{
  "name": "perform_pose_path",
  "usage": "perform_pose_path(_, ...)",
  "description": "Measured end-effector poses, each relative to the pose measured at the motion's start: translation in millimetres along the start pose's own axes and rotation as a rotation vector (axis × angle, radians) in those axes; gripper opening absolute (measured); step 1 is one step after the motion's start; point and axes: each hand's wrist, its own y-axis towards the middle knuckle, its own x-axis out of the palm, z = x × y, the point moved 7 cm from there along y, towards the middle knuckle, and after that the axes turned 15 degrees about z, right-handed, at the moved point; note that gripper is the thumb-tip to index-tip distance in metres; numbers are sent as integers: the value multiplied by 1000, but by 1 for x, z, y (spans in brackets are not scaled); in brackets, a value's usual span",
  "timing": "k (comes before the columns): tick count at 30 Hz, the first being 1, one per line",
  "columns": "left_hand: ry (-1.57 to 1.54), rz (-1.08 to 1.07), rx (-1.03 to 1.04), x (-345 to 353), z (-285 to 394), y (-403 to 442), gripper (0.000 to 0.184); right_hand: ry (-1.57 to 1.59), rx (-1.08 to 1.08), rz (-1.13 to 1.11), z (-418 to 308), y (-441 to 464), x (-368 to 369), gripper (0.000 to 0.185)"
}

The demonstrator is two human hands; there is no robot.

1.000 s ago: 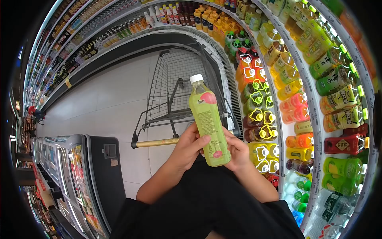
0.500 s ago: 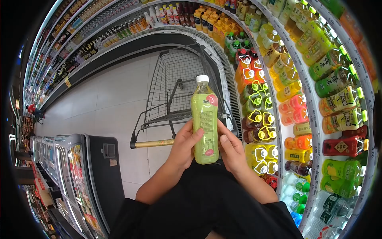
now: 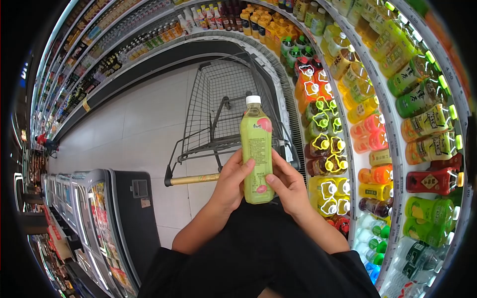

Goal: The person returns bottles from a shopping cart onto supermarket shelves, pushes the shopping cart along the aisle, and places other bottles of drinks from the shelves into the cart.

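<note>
Upright in front of me is a bottle (image 3: 257, 149) of pale green drink with a white cap, its printed back label facing me. My left hand (image 3: 232, 181) is closed around its left side, thumb lying on the label. From the right, my right hand (image 3: 287, 186) grips the lower part, its thumb pressed on the front near a pink mark. The fingers behind the bottle are hidden. Beyond it stands a wire shopping cart (image 3: 203, 109) with a tan handle bar (image 3: 194, 179), which neither hand touches.
Shelves of drinks (image 3: 365, 124) curve along my right, with price strips on their edges. More bottles line the far shelf (image 3: 149, 42). A freezer cabinet (image 3: 134, 218) stands at left on the tiled floor (image 3: 124, 129). A person (image 3: 47, 144) is far off at left.
My right thumb has moved down and in onto the front of the bottle. The bottle stays in both hands, and the view has shifted slightly.
</note>
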Motion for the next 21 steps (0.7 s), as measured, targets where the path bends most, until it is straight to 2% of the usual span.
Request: perform_pose_path(21,9,21,43,-12,5,-3,45,1,62,13,9,2,7,65)
